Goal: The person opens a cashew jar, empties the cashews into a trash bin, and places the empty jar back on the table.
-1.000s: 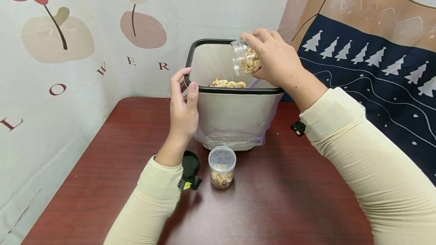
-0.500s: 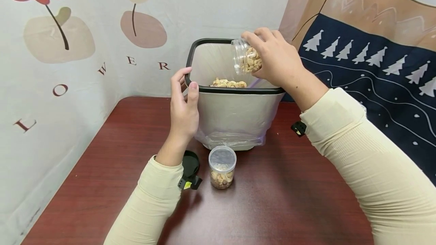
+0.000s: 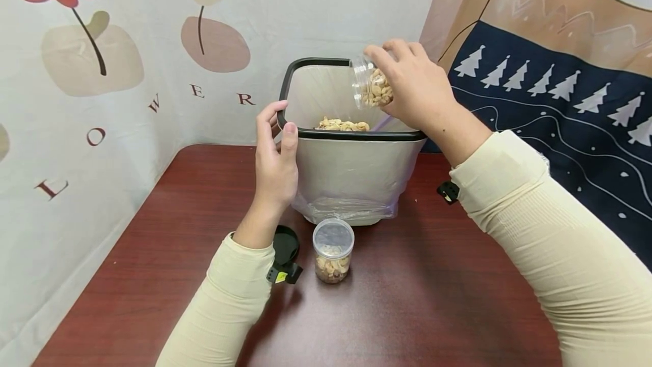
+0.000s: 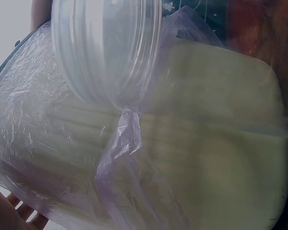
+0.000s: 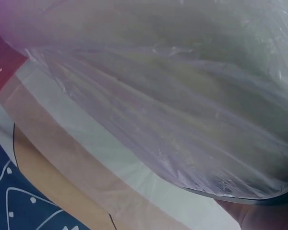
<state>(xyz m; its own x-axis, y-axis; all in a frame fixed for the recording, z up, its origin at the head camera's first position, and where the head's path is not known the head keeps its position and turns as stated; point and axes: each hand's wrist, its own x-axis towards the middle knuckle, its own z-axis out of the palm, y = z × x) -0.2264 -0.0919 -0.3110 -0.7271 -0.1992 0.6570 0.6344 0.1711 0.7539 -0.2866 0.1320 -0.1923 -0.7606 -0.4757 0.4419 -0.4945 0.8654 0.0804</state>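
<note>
In the head view my right hand grips a clear plastic jar of cashews, tipped on its side with its open mouth facing left over the trash bin. My left hand holds the bin's near-left corner, thumb on the front and fingers around the side. A heap of cashews shows inside the bin, above its near rim. A second jar, part-filled with cashews, stands upright on the table before the bin. In the right wrist view my right hand shows only partly, past the rim.
A thin plastic bag lines the bin and bunches around its outside. A round black lid-like piece lies on the reddish table, partly hidden by my left wrist. Printed cloth hangs behind the table.
My right hand has shifted very slightly up and right with the tilted jar. The cashews, the bin and my left hand look nearly the same.
</note>
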